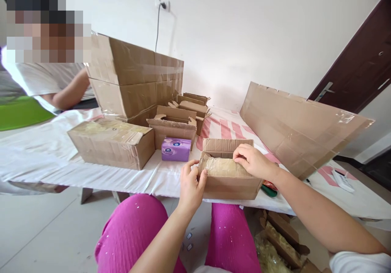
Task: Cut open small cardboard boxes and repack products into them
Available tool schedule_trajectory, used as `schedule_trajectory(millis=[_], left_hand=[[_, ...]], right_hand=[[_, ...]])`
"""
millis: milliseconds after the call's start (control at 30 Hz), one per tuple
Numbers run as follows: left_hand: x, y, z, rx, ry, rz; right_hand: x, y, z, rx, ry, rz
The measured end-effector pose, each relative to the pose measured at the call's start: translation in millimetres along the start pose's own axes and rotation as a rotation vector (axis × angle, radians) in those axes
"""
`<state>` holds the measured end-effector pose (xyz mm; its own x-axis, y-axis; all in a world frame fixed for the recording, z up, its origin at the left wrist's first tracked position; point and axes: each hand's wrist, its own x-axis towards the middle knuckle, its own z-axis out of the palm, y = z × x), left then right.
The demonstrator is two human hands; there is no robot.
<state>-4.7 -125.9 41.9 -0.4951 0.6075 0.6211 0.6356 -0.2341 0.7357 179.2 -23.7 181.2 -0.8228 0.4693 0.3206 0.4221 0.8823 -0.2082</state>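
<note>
A small cardboard box [229,188] sits in front of me at the table's edge. Its back flap stands upright, while a front flap [221,167] covered with wrinkled clear tape leans inward over the opening. My left hand [192,183] grips the box's left end, thumb at the front corner and fingers along the side. With bent, pinched fingers, my right hand [252,159] holds the taped flap near its right end; the fingertips are partly hidden. Left of the box stands a purple tissue pack [176,149].
A taped box [110,142], a tall stack of boxes [137,73] and several opened boxes [175,122] stand left and behind. A large cardboard sheet [293,126] leans at right. Something green [269,190] lies beside my box. Torn cardboard [284,240] lies below. Another person [58,81] is at left.
</note>
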Motion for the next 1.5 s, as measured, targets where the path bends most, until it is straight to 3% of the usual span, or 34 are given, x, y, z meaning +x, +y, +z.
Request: schedule_trajectory(millis=[300, 600, 833, 933, 1033, 1133, 1267, 1500], left_hand=[[-1.7, 8.7, 1.1, 0.015, -0.021, 0.04], [-3.6, 17.8, 3.8, 0.074, -0.095, 0.13], [-0.6, 17.6, 4.8, 0.074, -0.078, 0.162], [3.2, 7.7, 0.9, 0.038, -0.03, 0.121], [6.5, -3.5, -2.7, 0.001, 0.02, 0.037], [5.3, -5.9, -0.7, -0.044, -0.02, 0.028], [-0.2, 2.0, 6.9, -0.091, -0.035, 0.062], [-10.2, 7.9, 6.5, -0.17, -0.104, 0.176]], right_hand=[[-26.9, 6.9, -9.5, -0.097, -0.064, -0.336], [-64.6, 21.3, -13.6, 0.017, -0.079, -0.289], [-79.6, 40.0, -16.2, 0.029, -0.033, -0.248], [-97.5, 67.7, -24.8, -0.002, 0.058, -0.16], [-123.7, 108.1, -33.6, -0.013, 0.367, 0.066], [-142.9, 136.3, -34.1, 0.176, 0.616, 0.337], [-139.3, 137.0, -20.8, 0.388, 0.655, 0.564], [-92.7, 120.8, 0.4, 0.632, 0.64, 0.608]])
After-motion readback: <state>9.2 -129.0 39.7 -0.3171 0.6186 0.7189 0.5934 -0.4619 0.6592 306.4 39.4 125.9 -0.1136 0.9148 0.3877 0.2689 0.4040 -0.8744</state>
